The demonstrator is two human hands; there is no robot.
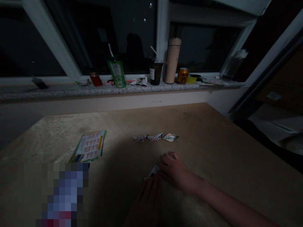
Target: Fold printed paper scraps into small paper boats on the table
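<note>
The left hand (148, 196), fingers straight, covers the near edge of folded paper (154, 169); the right hand (178, 172), half-curled, adjoins its right; grips unclear.

Light is dim overall, palest on the left of the desk (201, 126) with a broad, soft-edged shadow across its lower middle, the window (94, 37) near-black but for pinprick glints, fine print murky, wide-angle stretch slanting the sides, and coarse pixelation blotting the lower left.

Paper (154, 170) whitish; table (199, 126) tan; sill (139, 90) speckled grey.
</note>
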